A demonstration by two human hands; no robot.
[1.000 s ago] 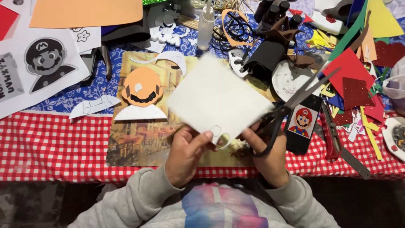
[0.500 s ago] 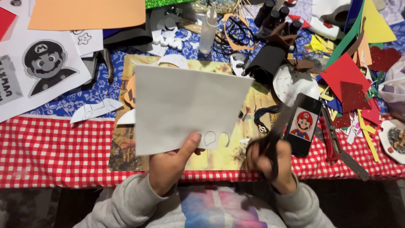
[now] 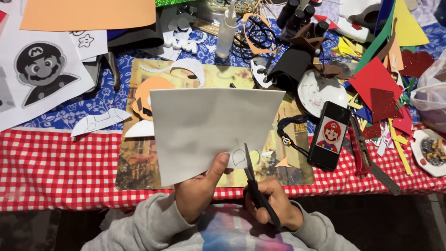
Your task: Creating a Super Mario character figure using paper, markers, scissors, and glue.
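— So, what are the hands doing?
— Left hand (image 3: 197, 193) is closed, pinching the lower edge of a white sheet (image 3: 209, 128), thumb on top beside a pencilled outline.
— And the right hand (image 3: 274, 204)?
— Curled through the handles of black scissors (image 3: 253, 183), blades nearly together, biting the sheet's bottom edge.
— Which way do they point?
— Away from the person, long axis nearly upright. Sheet hovers above the tabletop (image 3: 55, 162), long side running left-right.

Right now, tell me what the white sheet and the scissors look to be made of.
White sheet: probably craft foam or thick card; matte, and it stays flat in the left hand. Scissors in the right hand: dark blades, likely metal; handles hidden.
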